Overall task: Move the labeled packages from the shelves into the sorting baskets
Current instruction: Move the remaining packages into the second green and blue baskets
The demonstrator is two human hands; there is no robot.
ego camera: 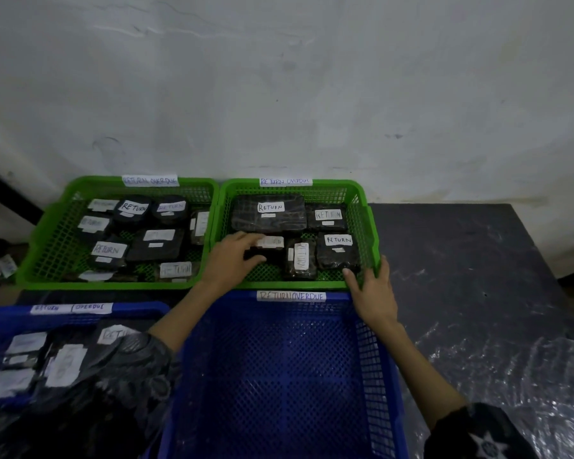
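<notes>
We see four baskets on a dark table [478,260]; two green ones sit side by side across the middle of the frame, two blue ones below them. The left hand [232,260] reaches into the right green basket [362,193], fingers curled over a small dark package [269,246] near its lower left corner, touching it, though we cannot tell whether it is truly gripped. The right hand [373,289] rests on that basket's lower right rim, fingers spread and wrapped over the edge; beside it lie more packages with white RETURN labels. The left green basket [63,200] holds many similar packages; the blue basket at lower left [80,308] holds some too; the blue basket at lower centre [279,376] shows only bare mesh.
</notes>
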